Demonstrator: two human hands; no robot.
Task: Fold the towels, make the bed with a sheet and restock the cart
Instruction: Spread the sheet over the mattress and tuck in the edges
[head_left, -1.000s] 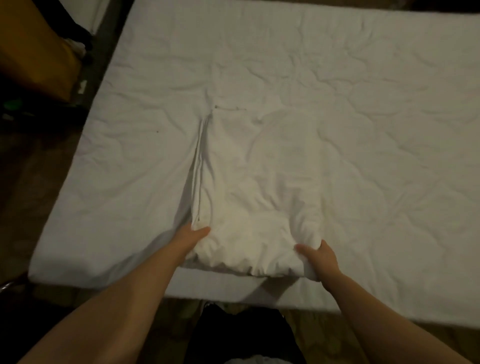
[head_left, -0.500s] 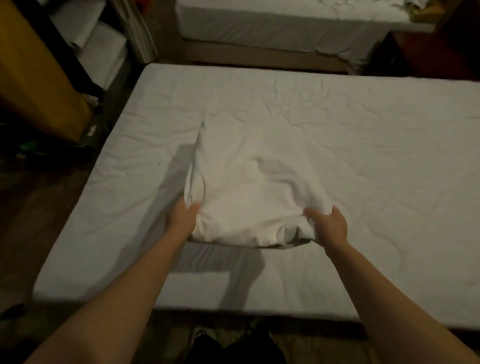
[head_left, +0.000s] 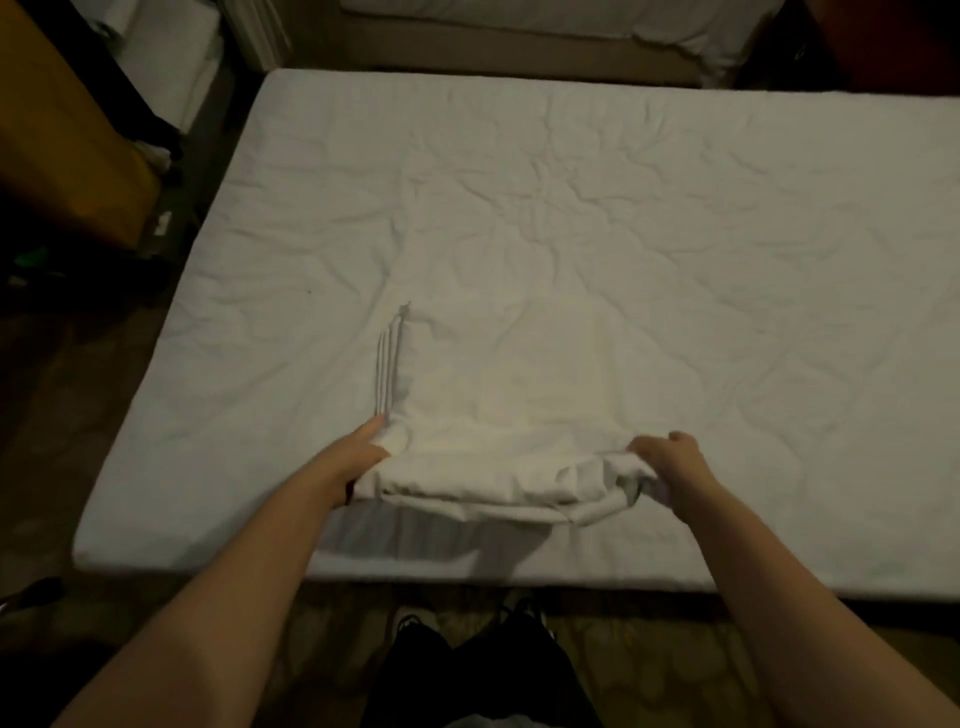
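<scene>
1. A large bed with a wrinkled white quilted cover (head_left: 675, 234) fills most of the view, and every place below is given from it.
2. A folded white cloth (head_left: 498, 405) (towel or sheet, the dim light does not settle it) lies on the large bed near its front edge, a little left of the bed's middle. Its left side shows several stacked layers, and its far end rests flat on the bed.
3. The near edge of the folded white cloth is raised off the bed and casts a shadow on the cover beneath it.
4. The left hand (head_left: 363, 457) grasps the cloth's near left corner. The thumb lies on top and the other fingers are hidden under the fabric.
5. The right hand (head_left: 670, 462) clutches the bunched near right corner, with its fingers curled down over the fabric.
6. Both bare forearms reach in over the bed's front edge.
7. Beyond the bed's far side stands a second bed with white bedding (head_left: 519, 15).
8. Off the bed's left side is a yellow-brown wooden cabinet (head_left: 62, 130). Past the bed's far left corner sit stacked white linens (head_left: 171, 52).
9. In front of the bed, dark trousers (head_left: 478, 675) show above a patterned brownish floor (head_left: 649, 665).
</scene>
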